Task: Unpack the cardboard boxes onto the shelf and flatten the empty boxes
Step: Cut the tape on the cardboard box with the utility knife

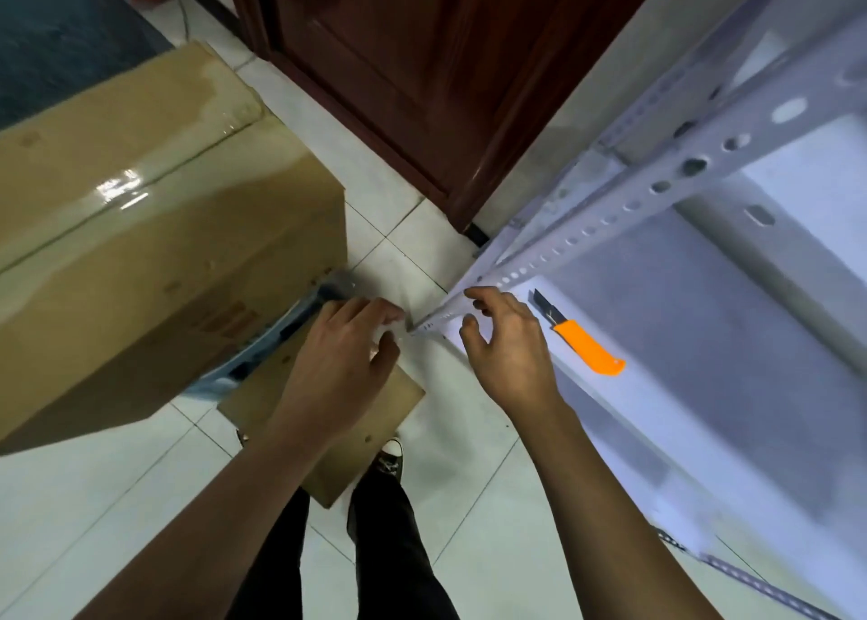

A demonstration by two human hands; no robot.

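A large brown cardboard box (155,225), its top sealed with glossy clear tape, stands at the left. At its near end a flap (370,427) hangs open, and grey plastic-wrapped contents (291,328) show in the gap. My left hand (338,366) is over that flap, its fingers pinched on a scrap of clear tape (391,326). My right hand (506,342) hovers with fingers spread at the front corner of the white metal shelf (703,319) and holds nothing. An orange utility knife (586,345) with its blade out lies on the shelf board just right of that hand.
A dark wooden door (422,80) closes off the far side. The shelf's perforated upright (610,216) runs diagonally up to the right. My legs and a dark shoe (389,460) stand on the white tiled floor (117,502) beneath the flap.
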